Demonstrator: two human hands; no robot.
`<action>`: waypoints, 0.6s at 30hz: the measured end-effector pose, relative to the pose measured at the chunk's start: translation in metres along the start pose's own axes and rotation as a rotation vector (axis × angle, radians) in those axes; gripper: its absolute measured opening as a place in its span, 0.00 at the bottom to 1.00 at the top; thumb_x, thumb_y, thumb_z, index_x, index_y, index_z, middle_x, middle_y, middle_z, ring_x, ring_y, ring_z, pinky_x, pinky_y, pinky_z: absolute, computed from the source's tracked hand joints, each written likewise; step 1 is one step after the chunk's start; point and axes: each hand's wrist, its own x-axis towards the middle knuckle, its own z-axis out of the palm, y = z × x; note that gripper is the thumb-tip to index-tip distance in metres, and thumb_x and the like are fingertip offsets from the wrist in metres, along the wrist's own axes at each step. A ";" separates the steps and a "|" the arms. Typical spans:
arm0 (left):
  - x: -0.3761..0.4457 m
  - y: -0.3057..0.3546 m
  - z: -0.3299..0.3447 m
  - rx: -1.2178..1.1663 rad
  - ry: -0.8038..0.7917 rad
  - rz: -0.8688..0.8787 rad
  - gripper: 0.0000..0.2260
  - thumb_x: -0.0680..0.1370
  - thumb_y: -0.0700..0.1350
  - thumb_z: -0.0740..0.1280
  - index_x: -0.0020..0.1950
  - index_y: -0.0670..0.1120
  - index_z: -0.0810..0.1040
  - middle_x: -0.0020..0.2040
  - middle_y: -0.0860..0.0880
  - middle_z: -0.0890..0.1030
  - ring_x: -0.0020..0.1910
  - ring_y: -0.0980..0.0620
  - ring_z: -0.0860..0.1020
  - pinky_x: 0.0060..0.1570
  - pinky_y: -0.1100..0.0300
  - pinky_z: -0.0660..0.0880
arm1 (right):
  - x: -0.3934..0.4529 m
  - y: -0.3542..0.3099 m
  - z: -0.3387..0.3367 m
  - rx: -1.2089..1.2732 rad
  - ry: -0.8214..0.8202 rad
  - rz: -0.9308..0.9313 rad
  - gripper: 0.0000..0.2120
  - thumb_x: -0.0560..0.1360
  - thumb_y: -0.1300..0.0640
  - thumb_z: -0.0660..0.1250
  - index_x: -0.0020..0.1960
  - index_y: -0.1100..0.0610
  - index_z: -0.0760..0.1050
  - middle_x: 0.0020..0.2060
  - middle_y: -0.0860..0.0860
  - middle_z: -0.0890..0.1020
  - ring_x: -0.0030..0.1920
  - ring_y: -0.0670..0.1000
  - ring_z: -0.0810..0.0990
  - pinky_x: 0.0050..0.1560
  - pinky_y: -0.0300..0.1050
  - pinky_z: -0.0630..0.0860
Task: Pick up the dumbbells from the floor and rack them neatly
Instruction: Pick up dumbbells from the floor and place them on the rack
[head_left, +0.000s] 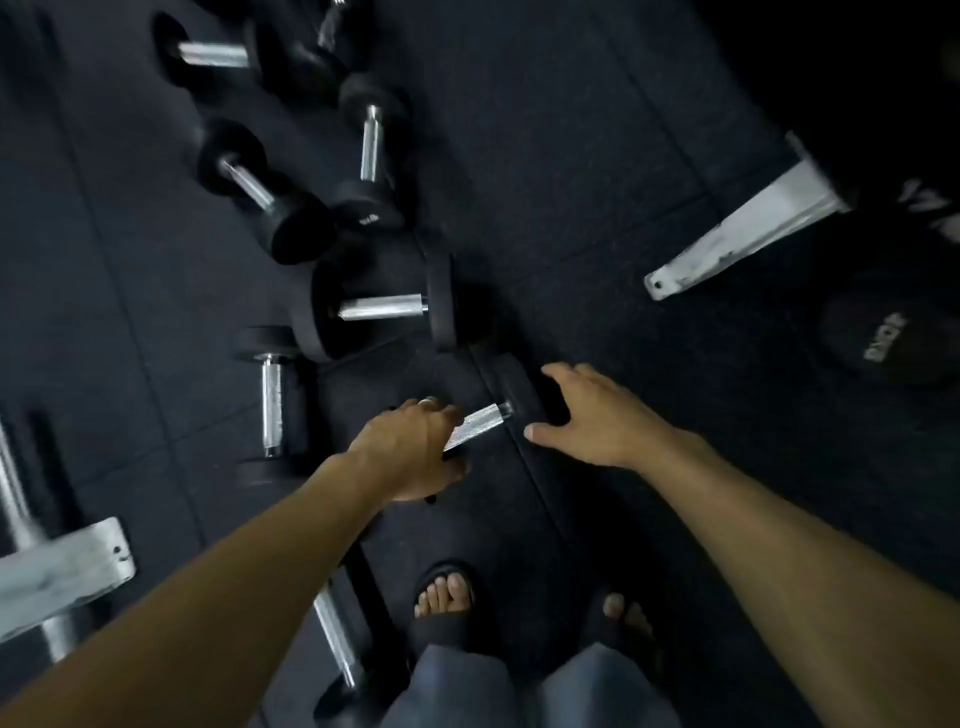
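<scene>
— Chrome handle (480, 425), dark rubber heads: that's the dumbbell nearest the feet, lying on the black floor (571, 182)?

— Yes. Left hand (410, 449) is curled over the near end of that handle, fingers wrapped round it, a ring on one finger. The near head is hidden under the hand.

— And the right hand (597, 421)?

— Fingers spread and relaxed, holding nothing. It hangs over the far head (511, 387) of the same dumbbell; whether it touches, I cannot tell.

— Is the dumbbell off the floor?

— Cannot tell from this angle.

— What else lies about?

— Five more dumbbells up and to the left. A big one (382, 306) sits just beyond the hands, handle running sideways. A small one (272, 400) lies left of the left hand, handle pointing away. Two more, a slanted one (249, 184) and an upright-lying one (371, 150), meet head to head above the big one. The fifth (213, 54) is at the top edge.

— Any rack?

— A pale metal foot (748, 228) at the right, another (62, 571) at lower left. A lettered weight (883, 340) sits beside the right one, blurred. Another chrome bar (332, 634) shows under the left forearm.

— The person?

— Toes in black sandals (444, 597) at the bottom, grey trouser legs below.
</scene>
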 end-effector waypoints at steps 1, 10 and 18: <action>0.017 -0.004 0.010 0.027 0.002 0.018 0.22 0.75 0.58 0.66 0.65 0.51 0.70 0.60 0.48 0.74 0.61 0.45 0.74 0.56 0.50 0.73 | 0.017 0.005 0.012 0.028 0.021 0.013 0.40 0.73 0.40 0.69 0.78 0.52 0.56 0.72 0.56 0.66 0.71 0.57 0.68 0.68 0.54 0.69; 0.113 -0.039 0.090 0.031 -0.190 0.010 0.36 0.75 0.59 0.67 0.77 0.52 0.52 0.67 0.46 0.72 0.62 0.43 0.76 0.59 0.48 0.74 | 0.096 0.028 0.103 0.362 0.253 0.050 0.48 0.68 0.45 0.76 0.78 0.46 0.51 0.74 0.51 0.68 0.71 0.53 0.70 0.68 0.50 0.71; 0.126 -0.044 0.084 -0.195 -0.253 -0.076 0.32 0.75 0.51 0.71 0.75 0.51 0.61 0.66 0.46 0.76 0.63 0.44 0.75 0.60 0.56 0.71 | 0.102 0.030 0.113 0.405 0.391 0.032 0.38 0.74 0.56 0.72 0.77 0.47 0.56 0.72 0.50 0.70 0.71 0.52 0.70 0.68 0.43 0.67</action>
